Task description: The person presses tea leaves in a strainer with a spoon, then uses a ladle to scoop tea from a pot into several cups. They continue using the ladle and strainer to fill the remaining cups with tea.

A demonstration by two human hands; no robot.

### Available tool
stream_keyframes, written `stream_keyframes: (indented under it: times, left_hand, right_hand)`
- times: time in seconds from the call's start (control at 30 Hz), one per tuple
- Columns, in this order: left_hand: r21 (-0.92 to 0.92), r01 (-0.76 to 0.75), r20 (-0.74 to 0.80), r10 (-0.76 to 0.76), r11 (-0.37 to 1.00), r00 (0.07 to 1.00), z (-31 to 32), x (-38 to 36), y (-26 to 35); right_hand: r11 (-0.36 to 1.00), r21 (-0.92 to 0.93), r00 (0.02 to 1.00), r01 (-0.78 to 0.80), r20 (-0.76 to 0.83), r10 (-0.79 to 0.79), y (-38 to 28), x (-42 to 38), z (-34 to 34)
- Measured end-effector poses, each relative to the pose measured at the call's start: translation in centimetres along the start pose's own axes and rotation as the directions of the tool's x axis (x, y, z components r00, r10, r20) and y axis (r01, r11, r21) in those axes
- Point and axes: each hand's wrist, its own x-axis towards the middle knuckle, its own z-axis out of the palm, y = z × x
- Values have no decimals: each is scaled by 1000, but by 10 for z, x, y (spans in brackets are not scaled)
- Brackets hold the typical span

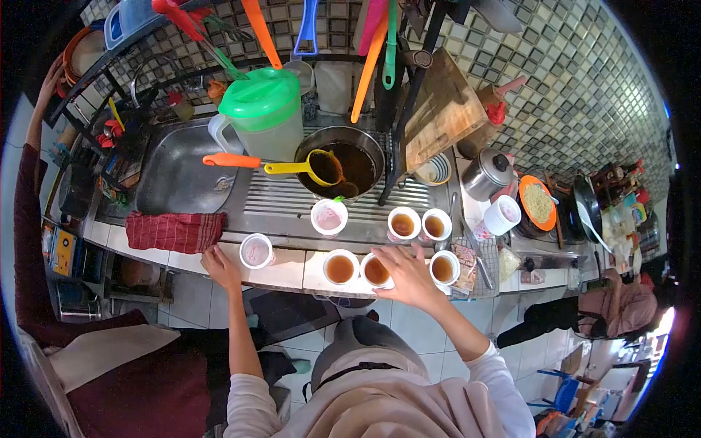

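Note:
My right hand curves around a paper cup of brown drink, thumb at the near side and fingertips over the far rim. Similar filled cups stand around it: one cup to its left, another cup to its right, and two behind. My left hand rests at the counter's front edge, fingers a little apart, beside a folded red checked cloth. Just right of it stands a cup without brown drink; a second such cup is farther back.
Behind the cups, a pot of dark liquid holds a yellow strainer. A green-lidded pitcher stands by the sink. Stacked cups, a steel pot and an orange plate are at right. People stand on both sides.

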Motion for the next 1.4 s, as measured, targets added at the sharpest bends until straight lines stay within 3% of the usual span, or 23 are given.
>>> stream_keyframes:
  times: [0.47, 1.4]
  left_hand:
    - [31, 4, -8, -4, 1000, 1000, 0, 0, 1]
    - [4, 18, 27, -18, 1000, 999, -6, 2, 12]
  right_hand:
    - [986, -122, 994, -110, -23, 108, 29, -22, -19]
    - [990, -51, 991, -135, 2, 135, 34, -29, -29]
